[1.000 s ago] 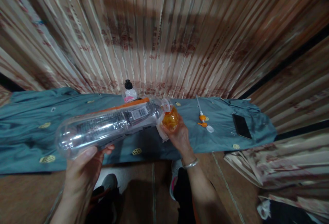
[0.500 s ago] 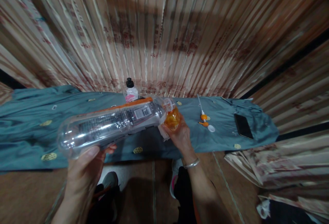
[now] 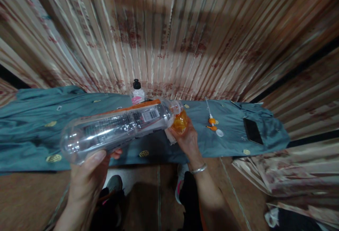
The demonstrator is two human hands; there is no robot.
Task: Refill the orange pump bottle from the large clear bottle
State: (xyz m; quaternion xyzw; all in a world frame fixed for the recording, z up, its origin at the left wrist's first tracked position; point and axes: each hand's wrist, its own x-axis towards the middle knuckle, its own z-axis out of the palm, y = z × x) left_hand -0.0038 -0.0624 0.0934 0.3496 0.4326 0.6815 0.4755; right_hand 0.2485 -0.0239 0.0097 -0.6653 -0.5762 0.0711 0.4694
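Note:
A large clear plastic bottle (image 3: 116, 128) with an orange-edged label and a barcode lies tipped in my left hand (image 3: 90, 171), which grips it near its base. Its neck points right and meets a small bottle of orange liquid (image 3: 180, 120). My right hand (image 3: 186, 137), with a silver bangle at the wrist, is wrapped around that small bottle. Whether liquid is flowing between the two I cannot tell. Behind the large bottle stands a small bottle with a black cap (image 3: 137, 93) and a pink-and-white body.
On the blue-green cloth (image 3: 230, 114) lie an orange pump head (image 3: 212, 121) with a tube, a small white disc (image 3: 219, 132) and a black phone (image 3: 253, 131). A pleated curtain (image 3: 164, 40) hangs right behind the table.
The whole view has shifted slightly, so most things appear a little further right. Both hands keep their hold, and the bottles stay neck to neck in nearly the same tilt.

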